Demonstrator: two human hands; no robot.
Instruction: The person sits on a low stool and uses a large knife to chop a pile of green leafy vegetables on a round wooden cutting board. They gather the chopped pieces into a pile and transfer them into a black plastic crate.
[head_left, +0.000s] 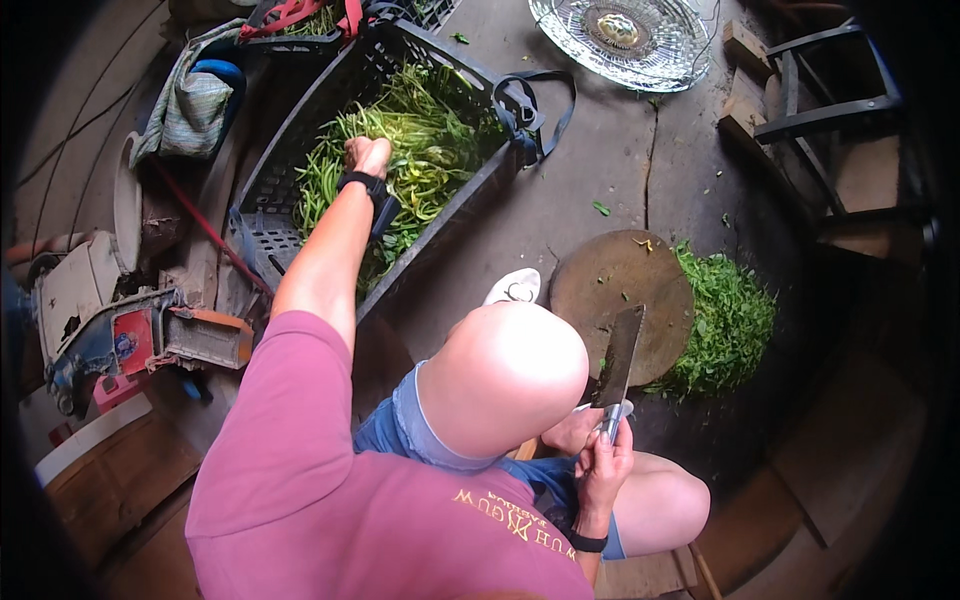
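My left hand (369, 156) reaches into a black plastic crate (442, 266) and is curled among long green stems with leaves (420, 161); its fingertips are hidden in them. In my right hand (604, 459) is the metal handle of a cleaver (621, 352), held by my right knee. The dark, wet-looking blade points away from me and lies over the near part of a round wooden chopping block (592, 289). A few green scraps and a yellow bit dot the block. Chopped greens (724, 322) form a heap against its right side.
A silvery round fan guard (622, 30) lies on the floor at the top. A black metal frame (829, 116) stands at the right. A woven sack (196, 112) and a worn machine (142, 337) are on the left. A black strap (559, 112) loops off the crate's corner.
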